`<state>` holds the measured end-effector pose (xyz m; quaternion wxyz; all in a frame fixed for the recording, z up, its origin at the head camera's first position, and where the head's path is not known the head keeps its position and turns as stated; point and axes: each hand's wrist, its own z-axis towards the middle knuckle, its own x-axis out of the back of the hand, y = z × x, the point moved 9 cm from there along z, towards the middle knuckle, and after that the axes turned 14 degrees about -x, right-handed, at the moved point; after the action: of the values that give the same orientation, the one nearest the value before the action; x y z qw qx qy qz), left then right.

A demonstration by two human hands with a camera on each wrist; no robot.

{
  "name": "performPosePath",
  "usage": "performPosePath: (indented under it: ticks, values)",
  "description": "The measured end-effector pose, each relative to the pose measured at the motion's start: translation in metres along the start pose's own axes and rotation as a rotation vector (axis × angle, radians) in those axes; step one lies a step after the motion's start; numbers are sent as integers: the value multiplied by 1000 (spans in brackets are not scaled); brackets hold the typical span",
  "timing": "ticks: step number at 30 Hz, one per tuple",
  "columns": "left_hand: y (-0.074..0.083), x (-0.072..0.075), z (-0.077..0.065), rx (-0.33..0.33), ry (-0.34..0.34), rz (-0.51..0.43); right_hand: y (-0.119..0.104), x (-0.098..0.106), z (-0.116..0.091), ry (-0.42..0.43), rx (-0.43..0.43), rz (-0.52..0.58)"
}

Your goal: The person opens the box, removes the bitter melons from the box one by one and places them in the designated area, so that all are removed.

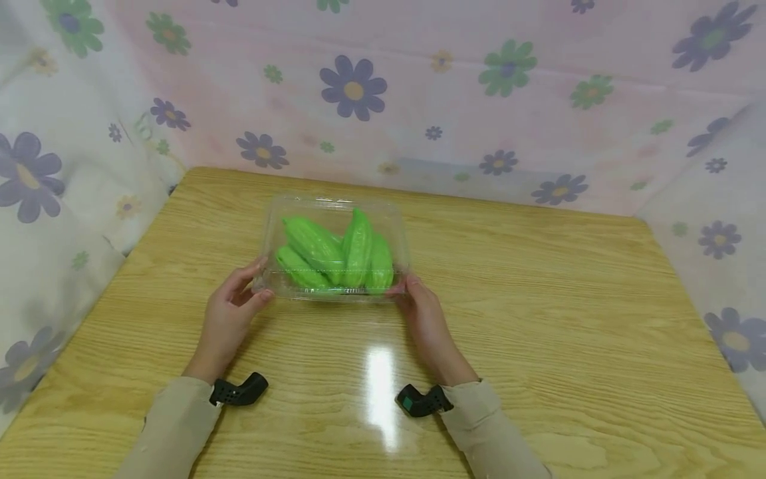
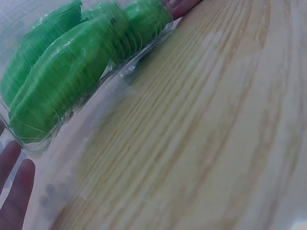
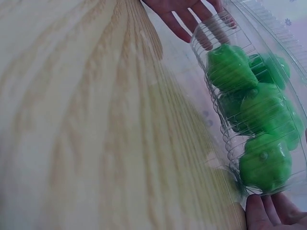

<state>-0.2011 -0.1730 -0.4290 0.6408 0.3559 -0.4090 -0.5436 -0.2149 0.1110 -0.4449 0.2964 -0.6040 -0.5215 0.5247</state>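
Both hands hold a clear plastic clamshell box (image 1: 335,206) between them, over the wooden table. Inside lie several bright green, ridged, gourd-like fruits (image 1: 312,247), long and tapered at the ends. My left hand (image 1: 230,313) grips the box's near left corner, thumb in front and fingers along the side. At the near right corner my right hand (image 1: 427,322) grips it, with its thumb up the side and the other fingers mostly hidden. In the right wrist view, fingers (image 3: 256,213) show under the box's end. The flowered cloth shows beneath the box in both wrist views.
The wooden table (image 1: 538,332) extends around the box on all sides. A flowered cloth (image 1: 413,80) hangs behind it and along both sides. Black bands (image 1: 242,390) sit on both wrists, below beige sleeves (image 1: 173,426). Light glares off the table's front part.
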Motion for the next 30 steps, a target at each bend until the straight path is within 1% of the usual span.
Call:
performPosePath:
  ticks: [3, 9, 12, 16, 22, 26, 30]
  values:
    - [0, 1, -1, 0, -6, 15, 1, 0, 1, 3, -6, -13]
    - [-3, 2, -4, 26, -21, 81, 1, 1, 1, 8, -21, -30]
    - [-4, 1, -4, 31, -27, 75, 1, 2, 1, 15, -26, -24]
    - [-5, -2, -5, 58, -62, 45, 1, 3, 1, 29, -26, -16]
    - [-7, -7, -5, 100, -128, 72, 0, 3, -1, 34, -4, 2]
    - [-7, -10, -5, 115, -157, 39, 0, 2, -1, 34, 3, 3]
    - [-4, -14, -5, 99, -177, -32, -1, 1, 0, 31, 10, -11]
